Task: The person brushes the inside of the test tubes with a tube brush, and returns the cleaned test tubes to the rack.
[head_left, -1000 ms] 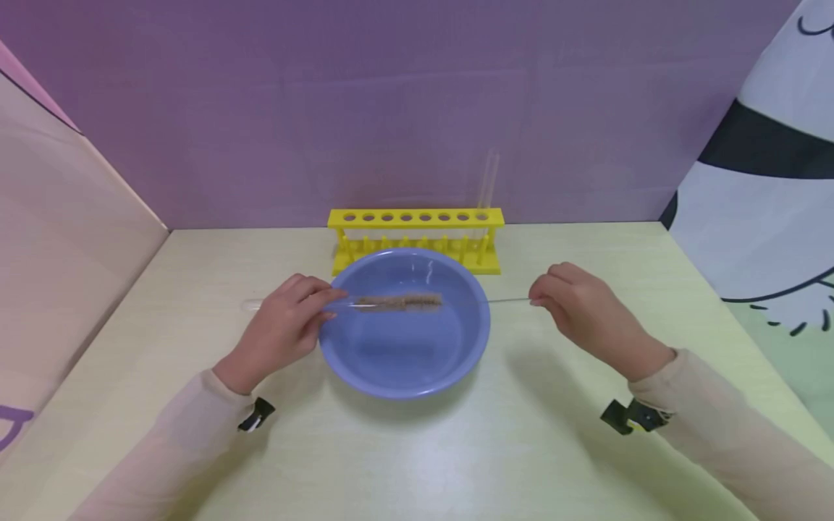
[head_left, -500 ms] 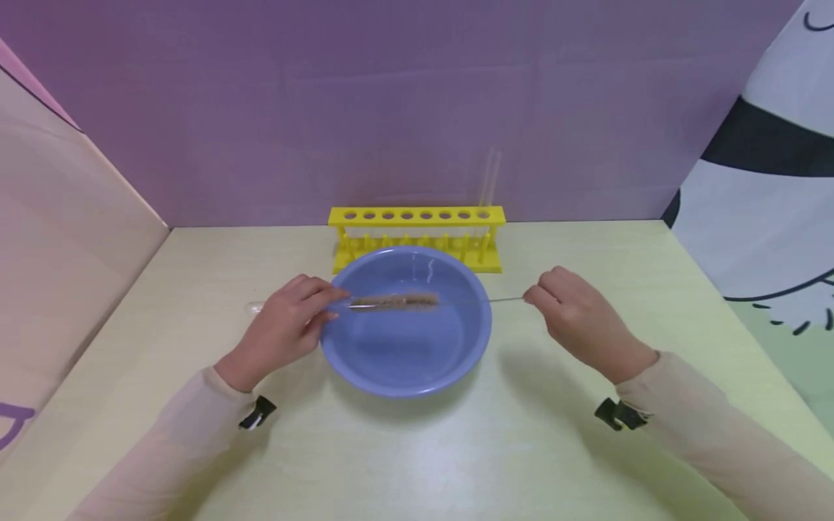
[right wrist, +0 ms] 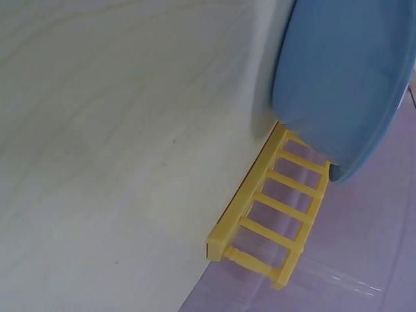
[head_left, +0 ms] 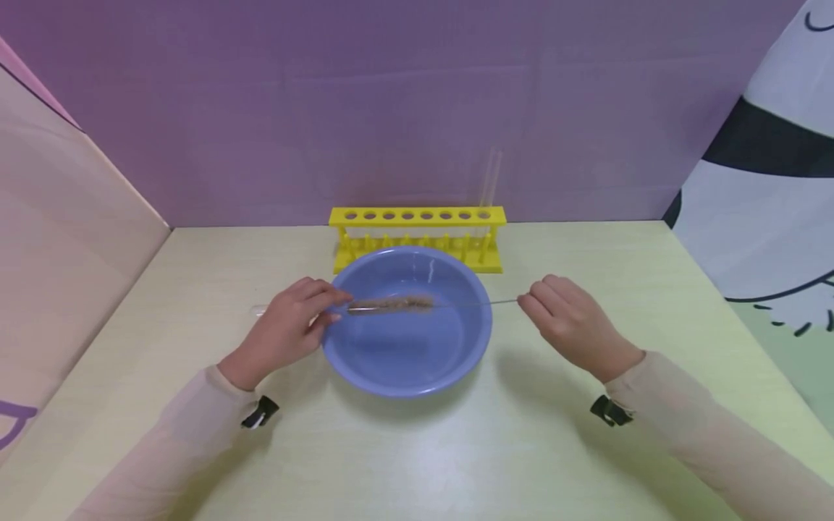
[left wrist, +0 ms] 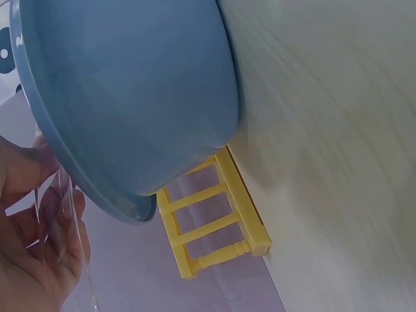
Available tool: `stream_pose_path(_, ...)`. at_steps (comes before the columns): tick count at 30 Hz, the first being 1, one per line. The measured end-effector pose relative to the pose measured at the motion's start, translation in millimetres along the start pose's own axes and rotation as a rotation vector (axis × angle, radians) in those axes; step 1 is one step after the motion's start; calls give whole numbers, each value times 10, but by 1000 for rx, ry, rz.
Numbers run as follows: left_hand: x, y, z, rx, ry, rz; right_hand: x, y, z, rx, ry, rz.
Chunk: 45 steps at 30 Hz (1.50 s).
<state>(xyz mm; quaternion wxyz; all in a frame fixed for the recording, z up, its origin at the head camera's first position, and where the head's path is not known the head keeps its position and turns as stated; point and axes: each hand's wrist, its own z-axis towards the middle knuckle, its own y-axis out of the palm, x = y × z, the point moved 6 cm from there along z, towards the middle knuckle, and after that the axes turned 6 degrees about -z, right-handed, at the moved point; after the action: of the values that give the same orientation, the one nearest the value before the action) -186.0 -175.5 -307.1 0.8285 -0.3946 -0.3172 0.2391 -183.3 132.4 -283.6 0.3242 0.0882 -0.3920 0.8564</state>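
My left hand (head_left: 287, 324) grips a clear test tube (left wrist: 78, 234) that lies level across the left rim of a blue basin (head_left: 407, 362). Its rounded end sticks out to the left behind the hand. Brown bristles of a test tube brush (head_left: 394, 305) show over the basin, partly inside the tube's mouth. From the bristles a thin wire handle runs right, past the basin's rim, to my right hand (head_left: 573, 322), which pinches its end. In the left wrist view the fingers (left wrist: 71, 208) curl around the glass beside the basin's rim. The right wrist view leaves the right hand out.
Behind the basin stands a yellow test tube rack (head_left: 417, 217), with another clear test tube (head_left: 490, 181) upright in its rightmost hole. A purple wall (head_left: 417, 108) closes off the table's back edge. The pale table (head_left: 417, 463) extends in front of the basin.
My right hand has moved left, carrying the wire handle, and the brush has slid a little further left into the tube. The left hand stays nearly in place.
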Motion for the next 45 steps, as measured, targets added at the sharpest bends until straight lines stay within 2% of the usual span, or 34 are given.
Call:
stream_pose_path(10, 8, 27, 30, -1, -10, -23, -67, 21, -52, -7, -29, -30)
stream_pose_path(17, 14, 35, 39, -10, -27, -25, -79, 38, -34, -9, -20, -32)
stream_pose_path(24, 25, 25, 51, -3, -29, -12, -56, 77, 6, -58, 40, -2)
stream_pose_path(30, 30, 27, 53, 7, -19, -4, 8, 95, 31, -104, 144, 112)
stream_pose_path(34, 38, 30, 59, 9, -16, -1, 39, 96, 52, -127, 190, 143)
stream_pose_path(45, 33, 51, 60, 9, -18, -20, 105, 106, 121, -229, 210, 229)
